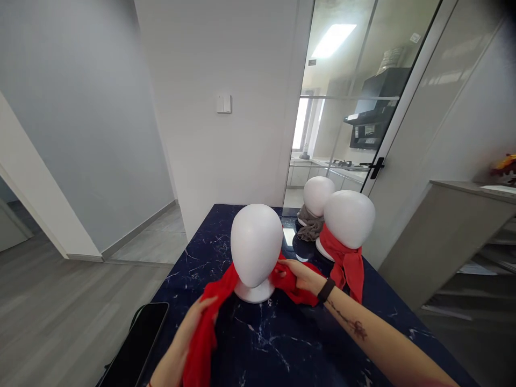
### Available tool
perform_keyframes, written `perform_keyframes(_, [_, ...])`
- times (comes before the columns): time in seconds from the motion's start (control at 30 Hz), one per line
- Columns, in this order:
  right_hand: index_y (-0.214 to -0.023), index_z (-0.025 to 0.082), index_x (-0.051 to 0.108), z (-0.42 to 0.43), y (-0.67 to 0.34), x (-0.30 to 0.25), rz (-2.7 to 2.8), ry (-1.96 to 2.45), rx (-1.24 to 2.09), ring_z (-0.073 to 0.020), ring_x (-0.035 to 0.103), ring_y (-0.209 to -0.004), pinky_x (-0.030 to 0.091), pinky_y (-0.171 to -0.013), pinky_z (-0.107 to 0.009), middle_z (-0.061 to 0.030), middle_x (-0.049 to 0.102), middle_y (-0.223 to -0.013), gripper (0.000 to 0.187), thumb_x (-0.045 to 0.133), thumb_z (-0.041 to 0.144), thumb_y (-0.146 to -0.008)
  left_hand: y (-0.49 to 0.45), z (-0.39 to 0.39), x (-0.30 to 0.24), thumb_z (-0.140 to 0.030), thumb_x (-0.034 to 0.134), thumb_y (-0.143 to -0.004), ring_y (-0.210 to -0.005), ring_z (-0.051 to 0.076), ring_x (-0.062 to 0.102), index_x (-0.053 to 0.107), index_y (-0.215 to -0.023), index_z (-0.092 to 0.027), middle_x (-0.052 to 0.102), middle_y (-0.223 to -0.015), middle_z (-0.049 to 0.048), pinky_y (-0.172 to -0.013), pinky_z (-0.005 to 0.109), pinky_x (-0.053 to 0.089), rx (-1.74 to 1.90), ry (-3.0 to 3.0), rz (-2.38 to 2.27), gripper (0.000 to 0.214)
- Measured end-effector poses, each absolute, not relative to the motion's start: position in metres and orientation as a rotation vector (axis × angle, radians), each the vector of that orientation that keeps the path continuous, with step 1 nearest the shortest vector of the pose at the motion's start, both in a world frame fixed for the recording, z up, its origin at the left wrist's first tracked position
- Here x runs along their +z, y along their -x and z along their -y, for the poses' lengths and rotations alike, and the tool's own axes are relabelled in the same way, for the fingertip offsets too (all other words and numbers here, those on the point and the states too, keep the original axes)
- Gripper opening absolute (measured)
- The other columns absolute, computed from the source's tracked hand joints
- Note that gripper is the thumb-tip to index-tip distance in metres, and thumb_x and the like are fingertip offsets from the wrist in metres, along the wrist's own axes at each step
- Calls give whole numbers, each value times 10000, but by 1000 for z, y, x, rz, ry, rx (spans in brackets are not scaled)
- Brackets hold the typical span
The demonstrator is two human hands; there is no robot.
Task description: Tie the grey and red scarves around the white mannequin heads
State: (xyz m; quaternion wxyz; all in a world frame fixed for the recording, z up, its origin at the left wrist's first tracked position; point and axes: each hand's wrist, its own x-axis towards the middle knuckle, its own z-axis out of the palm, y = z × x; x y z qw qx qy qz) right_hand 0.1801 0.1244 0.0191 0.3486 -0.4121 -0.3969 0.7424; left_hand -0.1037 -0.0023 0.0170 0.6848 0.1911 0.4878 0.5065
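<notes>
A white foam mannequin head [257,244] stands upright on the dark blue marbled table [262,349]. A red scarf [205,333] passes behind its neck, with one end on each side. On the left, my left hand [197,317] is closed around one length of the scarf, which hangs down toward the table's front; that hand is slightly blurred. At the right of the neck, my right hand [300,274] grips the other length, its fingers bent into the cloth. The part of the scarf behind the head is hidden.
Behind on the right stand two more foam heads, one with a red scarf [346,260] tied at its neck, the other [318,196] with a grey-brown scarf [310,224]. A black phone-like device [139,344] lies at the table's left edge. A glass door [342,107] is beyond.
</notes>
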Motion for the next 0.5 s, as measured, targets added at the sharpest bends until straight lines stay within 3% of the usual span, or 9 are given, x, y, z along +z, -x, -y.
perform_keyframes(0.07, [-705, 146, 568, -109, -169, 13, 976, 1051, 1930, -77, 502, -449, 428, -450, -183, -33, 608, -623, 167, 483, 190, -842, 87, 16, 4, -187, 684, -692, -504, 135, 569, 627, -917, -212, 657, -661, 5, -465, 227, 412, 1072, -585, -1157, 233])
perform_keyframes(0.13, [-720, 143, 576, -98, -160, 7, 914, 1031, 1892, -86, 518, -459, 438, -454, -193, -44, 619, -625, 158, 486, 186, -842, 80, 22, 0, -251, 692, -693, -671, 180, 614, 644, -927, -211, 688, -807, 35, -599, 267, 453, 985, -802, -1171, 242])
perform_keyframes(0.2, [-751, 151, 583, -91, -153, 4, 859, 1013, 1829, -104, 540, -474, 455, -463, -213, -37, 621, -611, 109, 512, 185, -825, 83, 21, 3, -329, 668, -715, -730, 210, 597, 665, -769, -189, 671, -771, 51, -687, 299, 439, 890, -1097, -1245, 151])
perform_keyframes(0.27, [-790, 160, 587, -87, -149, 1, 838, 1002, 1778, -118, 555, -482, 466, -468, -232, -29, 625, -608, 56, 544, 194, -803, 91, 11, 11, -361, 652, -718, -705, 223, 567, 614, -561, -188, 612, -654, 53, -732, 321, 409, 869, -1390, -1422, 236])
perform_keyframes(0.33, [-803, 165, 585, -85, -147, -1, 847, 990, 1740, -120, 548, -464, 462, -454, -240, -25, 629, -608, 52, 569, 210, -783, 97, -7, 19, -363, 659, -697, -741, 247, 559, 572, -502, -202, 571, -632, 56, -788, 340, 385, 971, -1548, -1599, 267])
perform_keyframes(0.4, [-793, 169, 580, -83, -147, -3, 883, 973, 1719, -119, 533, -442, 457, -442, -250, -24, 632, -613, 78, 586, 243, -773, 98, -30, 24, -354, 689, -652, -886, 287, 562, 620, -648, -197, 608, -772, 85, -859, 355, 367, 1121, -1557, -1667, 171])
perform_keyframes(0.5, [-801, 178, 572, -81, -148, -5, 916, 951, 1708, -124, 531, -438, 460, -438, -264, -24, 637, -630, 122, 590, 296, -773, 89, -60, 22, -350, 742, -561, -1027, 336, 542, 599, -919, -137, 608, -1023, 167, -891, 383, 367, 1053, -1515, -1718, 440])
